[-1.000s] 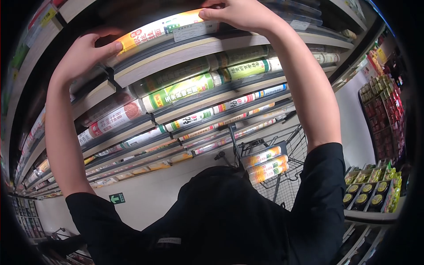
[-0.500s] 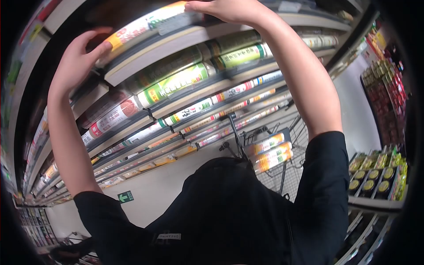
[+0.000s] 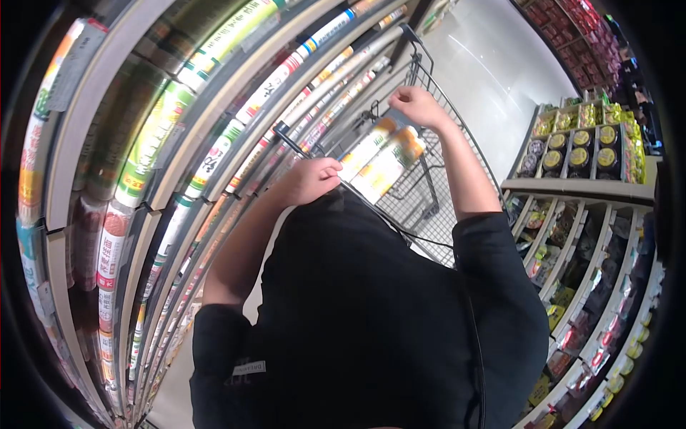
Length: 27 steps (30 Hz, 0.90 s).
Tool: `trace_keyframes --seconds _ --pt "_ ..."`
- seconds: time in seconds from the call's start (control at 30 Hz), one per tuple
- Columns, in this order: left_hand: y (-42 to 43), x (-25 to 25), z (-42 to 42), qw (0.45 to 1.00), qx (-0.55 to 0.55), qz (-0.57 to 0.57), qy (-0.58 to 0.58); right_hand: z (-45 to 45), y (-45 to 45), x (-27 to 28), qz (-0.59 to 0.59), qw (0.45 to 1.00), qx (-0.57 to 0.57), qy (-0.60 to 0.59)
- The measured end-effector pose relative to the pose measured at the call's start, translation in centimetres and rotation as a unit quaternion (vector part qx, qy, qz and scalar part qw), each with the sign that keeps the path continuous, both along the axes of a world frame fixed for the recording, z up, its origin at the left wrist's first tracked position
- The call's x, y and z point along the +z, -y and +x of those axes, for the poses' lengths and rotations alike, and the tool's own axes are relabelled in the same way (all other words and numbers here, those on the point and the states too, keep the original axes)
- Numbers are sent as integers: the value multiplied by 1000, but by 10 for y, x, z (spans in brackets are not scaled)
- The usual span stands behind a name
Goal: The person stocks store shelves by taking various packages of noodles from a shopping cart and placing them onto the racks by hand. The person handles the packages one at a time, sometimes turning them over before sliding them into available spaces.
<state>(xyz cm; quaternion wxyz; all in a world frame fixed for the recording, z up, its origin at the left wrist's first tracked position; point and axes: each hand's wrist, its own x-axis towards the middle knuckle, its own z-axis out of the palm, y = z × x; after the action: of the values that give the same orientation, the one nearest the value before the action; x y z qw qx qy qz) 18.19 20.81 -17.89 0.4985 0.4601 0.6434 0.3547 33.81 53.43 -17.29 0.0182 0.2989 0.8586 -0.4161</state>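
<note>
My left hand (image 3: 313, 181) is closed, its fingers curled at the near-left side of the packages in a shopping cart (image 3: 468, 154). Whether its fingertips touch them I cannot tell. My right hand (image 3: 420, 107) is curled shut above the far end of the same packages, beside a grey panel (image 3: 395, 118) of the cart. What either hand holds, if anything, is hidden. The packages (image 3: 375, 168) are long, white and orange with green print, lying side by side near the cart's handle end. A similar white and orange package (image 3: 32, 150) lies on the top shelf at left.
Tiered shelves (image 3: 153, 211) of long packaged goods in white, green and red run along my left. At right stands a display of yellow-lidded dark jars (image 3: 582, 146), with slanted racks (image 3: 579, 286) of bagged goods below. Pale floor (image 3: 464, 61) lies beyond the cart.
Both hands have left the package on the top shelf and come down to the cart. My view has turned right, so the cart sits more centrally and the shelves stand at left.
</note>
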Motion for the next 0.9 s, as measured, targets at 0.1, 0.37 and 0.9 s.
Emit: trace_keyframes --seconds 0.1,0.37,0.9 --pt "-34 -48 28 995 -77 -21 -67 44 -17 -77 52 985 -119 110" --pt "-70 -122 64 941 -177 -77 -279 54 -15 -139 -132 957 -236 102" --pt "-34 -55 26 991 12 5 130 67 22 -17 -165 957 -238 -22"
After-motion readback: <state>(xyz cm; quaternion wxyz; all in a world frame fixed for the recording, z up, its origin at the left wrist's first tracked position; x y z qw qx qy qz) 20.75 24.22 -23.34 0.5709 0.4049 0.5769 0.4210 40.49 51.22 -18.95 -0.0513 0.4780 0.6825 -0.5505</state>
